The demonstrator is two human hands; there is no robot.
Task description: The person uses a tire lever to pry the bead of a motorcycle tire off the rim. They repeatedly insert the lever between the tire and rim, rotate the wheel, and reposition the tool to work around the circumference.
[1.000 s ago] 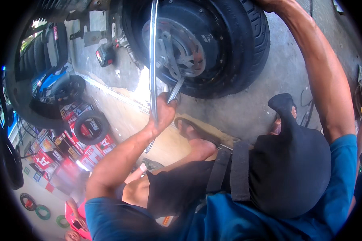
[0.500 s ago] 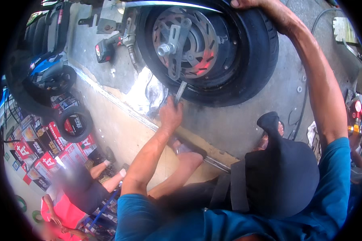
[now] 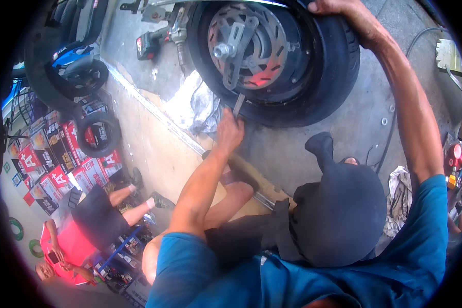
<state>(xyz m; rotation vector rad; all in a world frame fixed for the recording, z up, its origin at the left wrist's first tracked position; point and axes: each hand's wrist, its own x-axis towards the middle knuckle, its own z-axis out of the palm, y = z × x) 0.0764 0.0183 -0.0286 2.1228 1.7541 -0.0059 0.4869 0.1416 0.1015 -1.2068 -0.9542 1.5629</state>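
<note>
The wheel point(image 3: 264, 61) has slid slightly up and right, at top middle. The left hand point(image 3: 230, 131) wraps round a metal bar point(image 3: 238, 105) by the tire's edge; the right hand point(image 3: 343, 13) touches the tire point(image 3: 339, 77), grip unclear. Probably prying; next needs steady pushing.

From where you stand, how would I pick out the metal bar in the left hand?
Find the big black-tyred wheel at the picture's top. At its lower edge, the left hand grips a flat, narrow metal bar. Being hand-held sets it apart from the slotted metal arms across the brake disc.
</note>
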